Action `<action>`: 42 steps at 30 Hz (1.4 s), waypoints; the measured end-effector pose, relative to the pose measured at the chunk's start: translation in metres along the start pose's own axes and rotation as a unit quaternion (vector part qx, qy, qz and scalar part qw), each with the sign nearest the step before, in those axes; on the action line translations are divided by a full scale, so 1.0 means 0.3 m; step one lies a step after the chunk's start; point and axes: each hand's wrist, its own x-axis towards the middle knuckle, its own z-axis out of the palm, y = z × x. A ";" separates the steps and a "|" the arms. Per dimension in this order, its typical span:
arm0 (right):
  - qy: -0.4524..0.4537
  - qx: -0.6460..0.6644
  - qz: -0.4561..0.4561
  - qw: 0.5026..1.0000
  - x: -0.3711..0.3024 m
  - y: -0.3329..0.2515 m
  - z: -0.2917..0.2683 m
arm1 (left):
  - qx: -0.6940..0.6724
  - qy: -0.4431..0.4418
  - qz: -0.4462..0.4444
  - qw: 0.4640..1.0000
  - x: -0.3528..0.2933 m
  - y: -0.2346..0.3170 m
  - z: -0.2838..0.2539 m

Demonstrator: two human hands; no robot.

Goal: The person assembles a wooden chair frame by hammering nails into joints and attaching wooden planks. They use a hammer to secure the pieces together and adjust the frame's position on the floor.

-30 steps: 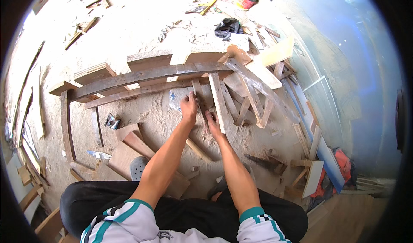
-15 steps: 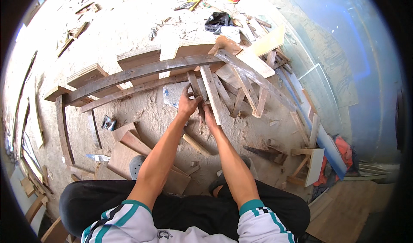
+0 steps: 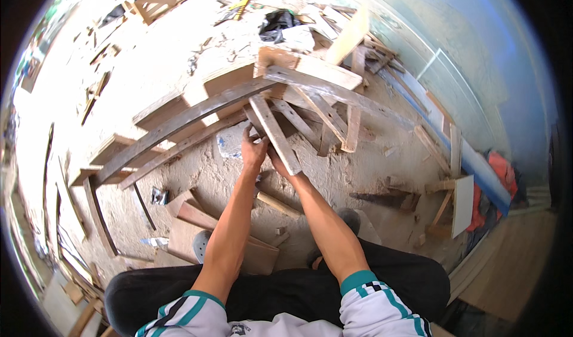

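My left hand (image 3: 254, 151) grips the lower part of a short dark wooden piece (image 3: 253, 117) under the raised frame, thumb and fingers on either side of it. Close beside it is my right hand (image 3: 279, 163), its fingers hidden behind a pale wooden strut (image 3: 274, 133) that slants down from the frame. The frame's long curved dark beam (image 3: 179, 124) runs across in front of me and meets a second weathered beam (image 3: 340, 89) at the top. A hammer with a wooden handle (image 3: 278, 204) lies on the floor below my hands.
Plywood offcuts (image 3: 190, 241) lie by my left foot. Right of me are a dark handsaw-like piece (image 3: 379, 200), a small white-faced wooden frame (image 3: 463, 206) and red cloth (image 3: 498, 179). A black plastic bag (image 3: 278, 25) and scrap wood lie beyond the beams.
The view has swung, so the frame and my hands sit further left and slightly lower in the picture. My left hand keeps its hold on the dark wooden piece; my right fingers stay hidden.
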 end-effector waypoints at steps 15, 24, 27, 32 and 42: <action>0.007 0.124 0.104 0.987 -0.042 -0.079 -0.006 | 0.037 -0.019 -0.012 0.999 -0.036 0.069 -0.028; 0.039 -0.048 0.041 0.997 -0.018 -0.047 0.039 | 0.043 -0.017 0.017 0.999 -0.009 0.041 -0.030; 0.078 -0.078 -0.004 0.994 -0.017 0.002 0.038 | 0.026 -0.020 0.001 0.999 -0.024 0.055 0.005; 0.036 -0.038 -0.038 0.998 -0.022 -0.092 0.035 | 0.031 0.029 -0.002 0.999 -0.014 0.049 -0.056; -0.020 0.084 -0.001 0.996 -0.030 -0.089 0.059 | -0.020 0.081 -0.037 0.996 -0.054 0.130 -0.077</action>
